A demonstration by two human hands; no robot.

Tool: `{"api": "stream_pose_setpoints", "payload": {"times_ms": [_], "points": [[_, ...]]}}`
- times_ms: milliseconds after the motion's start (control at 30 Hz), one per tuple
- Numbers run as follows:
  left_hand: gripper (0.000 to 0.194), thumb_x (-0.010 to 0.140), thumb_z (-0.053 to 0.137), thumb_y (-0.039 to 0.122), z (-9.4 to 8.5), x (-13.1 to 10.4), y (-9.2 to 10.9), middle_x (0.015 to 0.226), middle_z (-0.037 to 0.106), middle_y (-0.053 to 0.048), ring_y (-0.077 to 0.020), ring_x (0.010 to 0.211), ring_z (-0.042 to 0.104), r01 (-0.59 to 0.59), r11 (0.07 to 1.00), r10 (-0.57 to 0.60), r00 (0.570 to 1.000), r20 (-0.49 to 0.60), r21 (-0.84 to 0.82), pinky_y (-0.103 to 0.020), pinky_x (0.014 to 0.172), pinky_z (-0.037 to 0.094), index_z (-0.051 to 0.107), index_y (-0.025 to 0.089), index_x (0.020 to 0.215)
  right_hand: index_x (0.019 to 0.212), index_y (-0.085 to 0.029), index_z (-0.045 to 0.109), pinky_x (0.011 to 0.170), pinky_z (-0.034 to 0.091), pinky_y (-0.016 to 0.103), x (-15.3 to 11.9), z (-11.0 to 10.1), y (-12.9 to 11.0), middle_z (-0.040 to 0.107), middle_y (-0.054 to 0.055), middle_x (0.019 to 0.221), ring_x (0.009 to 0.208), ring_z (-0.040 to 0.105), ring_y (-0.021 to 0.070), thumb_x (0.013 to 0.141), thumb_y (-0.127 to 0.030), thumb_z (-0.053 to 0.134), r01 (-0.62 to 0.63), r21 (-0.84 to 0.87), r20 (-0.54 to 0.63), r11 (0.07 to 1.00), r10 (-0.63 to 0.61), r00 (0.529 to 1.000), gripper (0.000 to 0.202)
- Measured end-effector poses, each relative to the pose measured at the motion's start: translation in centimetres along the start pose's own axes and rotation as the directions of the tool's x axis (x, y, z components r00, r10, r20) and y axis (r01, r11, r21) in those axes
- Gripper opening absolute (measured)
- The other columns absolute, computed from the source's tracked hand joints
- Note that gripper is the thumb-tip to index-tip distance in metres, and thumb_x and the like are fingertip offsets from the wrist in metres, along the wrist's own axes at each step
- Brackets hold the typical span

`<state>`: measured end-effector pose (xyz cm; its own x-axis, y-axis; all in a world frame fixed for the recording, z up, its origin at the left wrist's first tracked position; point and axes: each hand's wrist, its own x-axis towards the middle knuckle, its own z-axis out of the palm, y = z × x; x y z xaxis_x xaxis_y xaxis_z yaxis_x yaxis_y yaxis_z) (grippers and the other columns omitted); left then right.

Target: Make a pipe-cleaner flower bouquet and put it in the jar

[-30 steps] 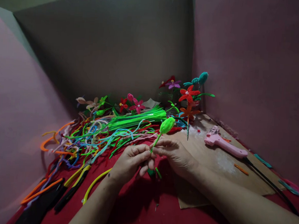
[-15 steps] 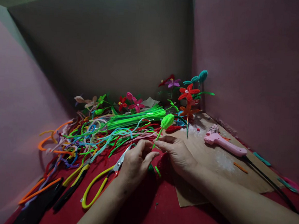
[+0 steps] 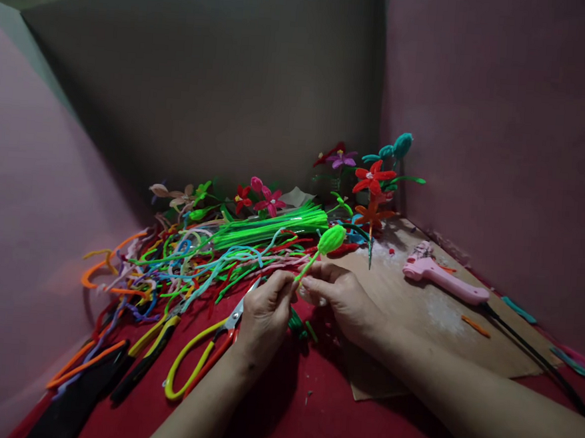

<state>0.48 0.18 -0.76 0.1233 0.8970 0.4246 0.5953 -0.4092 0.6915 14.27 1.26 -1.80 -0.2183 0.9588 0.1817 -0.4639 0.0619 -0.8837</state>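
Note:
A bright green pipe-cleaner flower bud [image 3: 332,240] on a green stem stands tilted above my two hands. My left hand [image 3: 268,314] pinches the lower stem between thumb and forefinger. Close beside it, my right hand [image 3: 340,296] has its fingers closed at the same stem, just below the bud. Under the hands, short dark green pipe-cleaner pieces [image 3: 297,324] lie on the red cloth [image 3: 311,380]. Scissors [image 3: 203,353] with yellow and red handles lie left of my left hand, partly covered by it.
A pink glue gun [image 3: 443,281] with a black cord rests on a brown board [image 3: 391,306] at right. Pliers [image 3: 147,356] lie at left, near tangled pipe cleaners [image 3: 184,265]. Behind are a green pipe-cleaner bundle [image 3: 272,227] and finished flowers [image 3: 374,178]. Walls close in behind and on both sides.
The green bud and stem tilt more to the right. My left fingers have closed more tightly on the stem. The view has shifted slightly.

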Motion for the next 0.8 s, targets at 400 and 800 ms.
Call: {"api": "stream_pose_setpoints", "payload": {"times_ms": [400,800], "points": [[0.017,0.078,0.056,0.030,-1.3,0.7,0.8,0.058,0.059,0.001,-0.0048,0.030,0.042,0.474,0.707,-0.252,0.862,0.440,-0.525,-0.016,0.027,0.033,0.057,0.014,0.077,0.069,-0.016,0.068,0.077,0.038,0.028,0.5,-0.3,-0.2,0.062,-0.001,0.071,0.072,0.054,0.0120,0.063,-0.021,0.069,0.003,0.070,0.025,0.998,-0.005,1.000,0.007],[0.019,0.081,0.054,0.030,-1.7,1.0,0.4,0.058,0.062,-0.001,-0.0044,0.033,0.046,0.491,0.676,-0.183,0.834,0.521,-0.549,-0.014,0.031,0.034,0.056,0.012,0.076,0.059,-0.017,0.066,0.070,0.039,0.028,0.0,0.2,-1.5,0.059,-0.003,0.061,0.062,0.050,0.0106,0.059,-0.014,0.067,-0.012,0.060,-0.008,0.998,0.012,1.000,0.003]]}}
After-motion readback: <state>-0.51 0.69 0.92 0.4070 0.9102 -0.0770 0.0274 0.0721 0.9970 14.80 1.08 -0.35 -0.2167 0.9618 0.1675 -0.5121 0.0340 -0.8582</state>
